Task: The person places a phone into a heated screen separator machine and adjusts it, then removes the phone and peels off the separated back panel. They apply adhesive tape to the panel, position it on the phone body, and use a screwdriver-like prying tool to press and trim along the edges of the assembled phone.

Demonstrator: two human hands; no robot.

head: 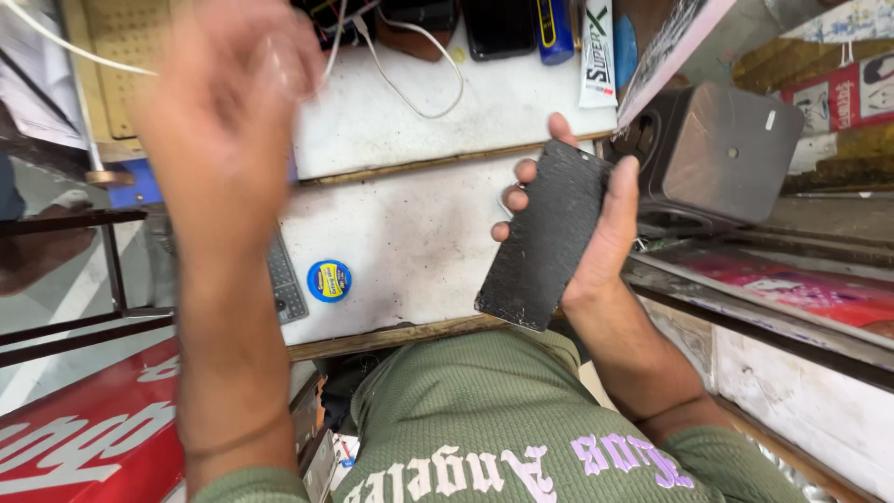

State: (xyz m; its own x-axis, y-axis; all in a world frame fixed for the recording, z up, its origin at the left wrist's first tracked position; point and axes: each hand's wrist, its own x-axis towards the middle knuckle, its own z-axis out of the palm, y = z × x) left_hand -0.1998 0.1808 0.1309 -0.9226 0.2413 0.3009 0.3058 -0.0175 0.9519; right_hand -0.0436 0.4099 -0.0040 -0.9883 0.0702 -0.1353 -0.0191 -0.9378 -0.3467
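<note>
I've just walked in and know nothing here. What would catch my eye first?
Probably the flat black phone panel, gripped upright in the right hand over the white worktop. Next, the left hand, raised and motion-blurred at upper left, then the small round blue-and-yellow tin on the worktop.

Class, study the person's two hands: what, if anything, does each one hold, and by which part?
The right hand holds a flat black panel by its long edges near the upper end, thumb on one side, fingers on the other. The left hand is raised and blurred; any hold cannot be told.

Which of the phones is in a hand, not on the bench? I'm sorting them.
The dark scuffed phone, gripped in the right hand above the white bench. The other phones lie along the bench's far edge.
</note>
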